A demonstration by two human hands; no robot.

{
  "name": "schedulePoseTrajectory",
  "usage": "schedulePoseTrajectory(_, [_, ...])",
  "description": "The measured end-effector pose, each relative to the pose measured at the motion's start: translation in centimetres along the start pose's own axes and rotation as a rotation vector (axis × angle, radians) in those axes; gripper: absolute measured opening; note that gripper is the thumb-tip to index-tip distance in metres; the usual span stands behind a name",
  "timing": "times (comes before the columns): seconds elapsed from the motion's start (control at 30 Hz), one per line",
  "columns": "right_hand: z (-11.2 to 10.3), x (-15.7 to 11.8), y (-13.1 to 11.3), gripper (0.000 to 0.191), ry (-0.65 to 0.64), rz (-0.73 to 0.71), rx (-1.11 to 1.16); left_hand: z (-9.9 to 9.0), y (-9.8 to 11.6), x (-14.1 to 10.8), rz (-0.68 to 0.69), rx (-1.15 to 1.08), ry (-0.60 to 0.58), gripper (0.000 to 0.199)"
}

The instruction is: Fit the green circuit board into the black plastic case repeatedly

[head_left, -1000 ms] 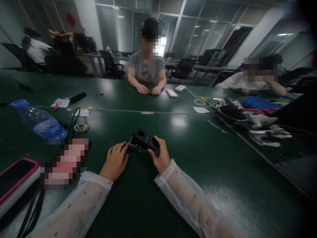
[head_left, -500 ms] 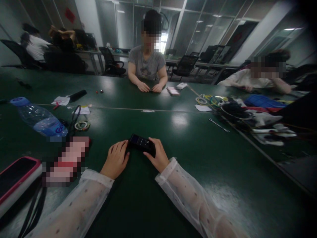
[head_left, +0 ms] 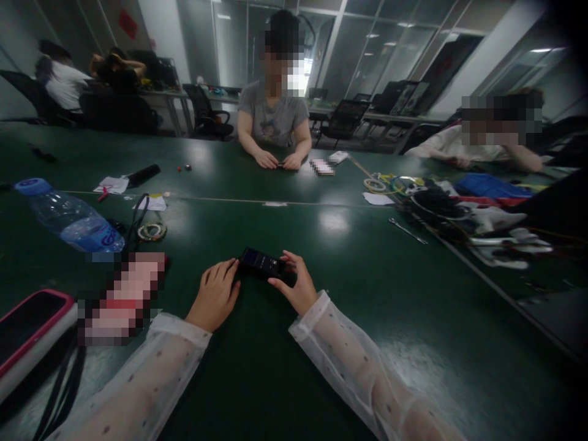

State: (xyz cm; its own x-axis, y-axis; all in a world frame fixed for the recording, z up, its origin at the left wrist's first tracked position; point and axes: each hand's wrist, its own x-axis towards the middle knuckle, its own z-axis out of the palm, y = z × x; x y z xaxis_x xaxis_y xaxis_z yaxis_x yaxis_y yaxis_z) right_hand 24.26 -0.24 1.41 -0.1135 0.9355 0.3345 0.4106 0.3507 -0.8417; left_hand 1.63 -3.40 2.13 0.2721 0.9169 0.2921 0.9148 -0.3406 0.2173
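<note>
A small black handheld device (head_left: pixel 261 263) with a dark screen and white markings lies on the green table before me. My left hand (head_left: pixel 217 291) rests beside it, fingers stretched out and thumb apart, with the fingertips at the device's left end. I cannot tell whether they press on it. At the right end, my right hand (head_left: pixel 298 283) is open, thumb and fingers spread around a gap. Its fingertips are close to the device's edge. Both wrists are in sheer white dotted sleeves.
On the left are a tilted plastic bottle (head_left: pixel 71 217), a blurred pinkish item (head_left: pixel 126 294), a pink-rimmed device (head_left: pixel 34 334) and a bracelet (head_left: pixel 152 231). A wrench (head_left: pixel 408 231) and piled cables (head_left: pixel 459 211) lie right. A person (head_left: pixel 274 119) sits opposite; another leans at the right.
My right hand has loosened from the device's right end and shifted slightly right, its fingers spreading. My left hand and the device stay nearly where they were.
</note>
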Motion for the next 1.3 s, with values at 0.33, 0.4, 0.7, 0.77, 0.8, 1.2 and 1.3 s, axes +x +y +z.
schedulePoseTrajectory(0.33, [-0.2, 0.1, 0.0, 0.054, -0.088, -0.01, -0.118, -0.1, 0.1, 0.0, -0.003, -0.001, -0.015, 0.042])
schedulePoseTrajectory(0.4, [-0.1, 0.1, 0.1, 0.052, -0.084, -0.01, -0.128, 0.0, 0.1, 0.0, -0.004, 0.002, -0.014, 0.042])
schedulePoseTrajectory(0.7, [-0.3, 0.0, -0.5, 0.049, 0.052, -0.049, -0.092, 0.1, 0.0, 0.0, 0.006, -0.008, 0.01, 0.044])
schedulePoseTrajectory(0.77, [-0.5, -0.1, -0.6, 0.049, 0.17, -0.075, -0.056, 0.1, 0.0, 0.0, 0.007, -0.01, 0.005, 0.044])
schedulePoseTrajectory(0.8, [-0.6, -0.1, -0.5, 0.05, 0.235, -0.086, -0.045, 0.0, 0.0, 0.0, 0.006, -0.011, 0.001, 0.044])
schedulePoseTrajectory(1.2, [-0.8, 0.6, 1.9, 0.047, 0.433, 0.097, -0.115, -0.1, -0.1, 0.0, -0.001, -0.002, -0.024, 0.042])
schedulePoseTrajectory(1.3, [-0.8, 0.6, 2.3, 0.047, 0.429, 0.09, -0.154, -0.1, 0.0, 0.0, -0.002, 0.006, -0.03, 0.042])
